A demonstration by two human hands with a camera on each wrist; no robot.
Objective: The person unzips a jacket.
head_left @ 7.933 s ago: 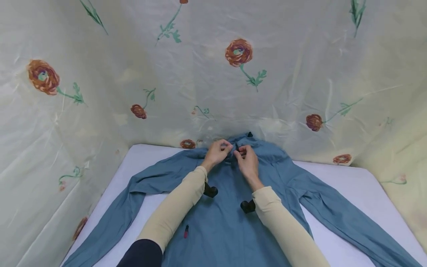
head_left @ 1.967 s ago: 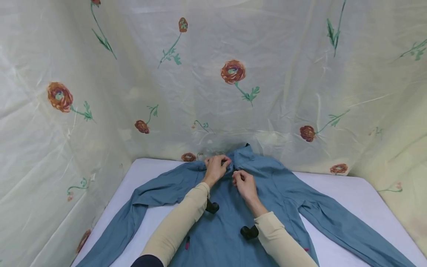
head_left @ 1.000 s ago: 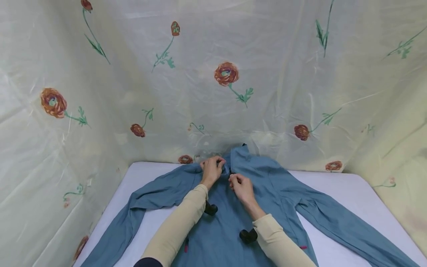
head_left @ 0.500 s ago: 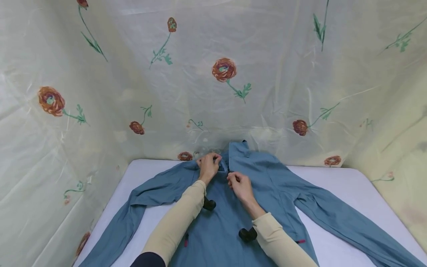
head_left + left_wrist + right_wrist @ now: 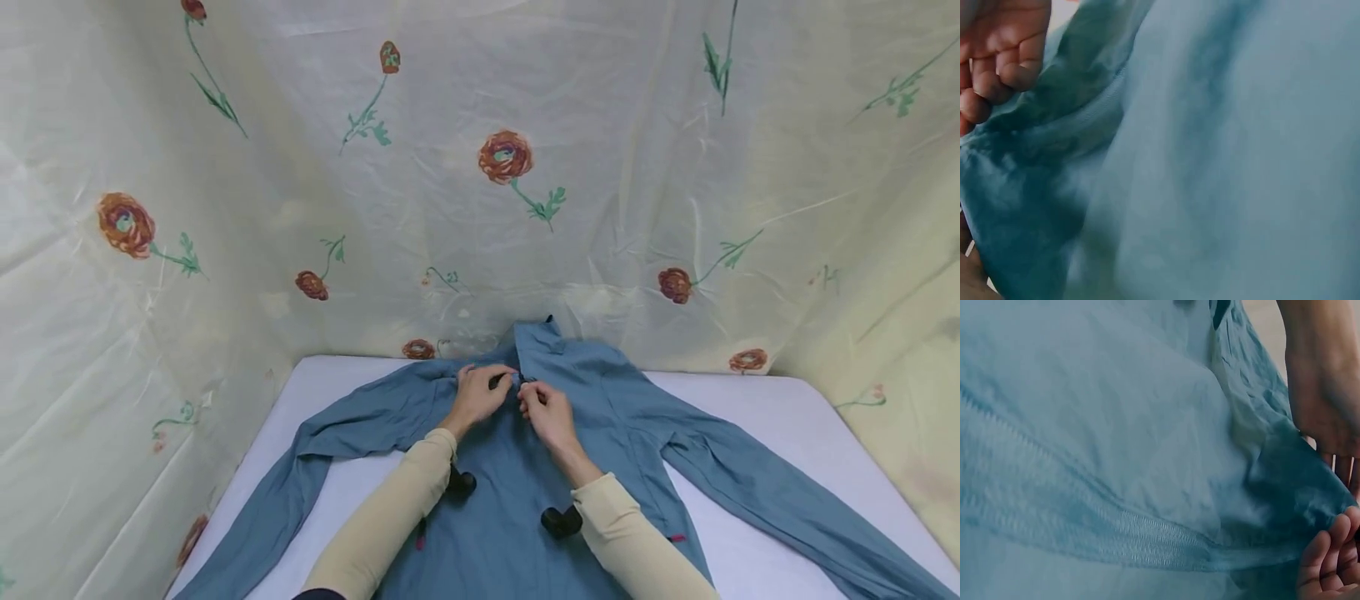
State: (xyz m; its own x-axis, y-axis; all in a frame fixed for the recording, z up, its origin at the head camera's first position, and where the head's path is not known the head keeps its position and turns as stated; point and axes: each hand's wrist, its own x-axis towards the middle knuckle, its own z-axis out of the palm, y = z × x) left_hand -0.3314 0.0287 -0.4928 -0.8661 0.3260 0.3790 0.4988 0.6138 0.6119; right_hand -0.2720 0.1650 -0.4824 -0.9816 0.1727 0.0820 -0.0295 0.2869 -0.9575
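Note:
A blue long-sleeved jacket lies spread front up, its collar toward the back. My left hand pinches the jacket's front edge just below the collar. Close beside it, my right hand has curled fingers on the opposite side of the front opening. Between the fingertips shows a small dark part, perhaps the zipper pull; the fingers partly hide it. In the right wrist view, curled fingers touch the end of a seamed strip of fabric. In the left wrist view, fingers curl by a fabric fold.
The jacket lies on a white table, its sleeves spread to both sides. A pale flowered curtain surrounds the back and sides. Red zipper tabs mark the pockets. Black wrist cameras hang under both forearms.
Since the earliest frame, the right part of the collar has come upright and my right hand has moved lower. In the last half second, my left hand has shifted right toward my right hand.

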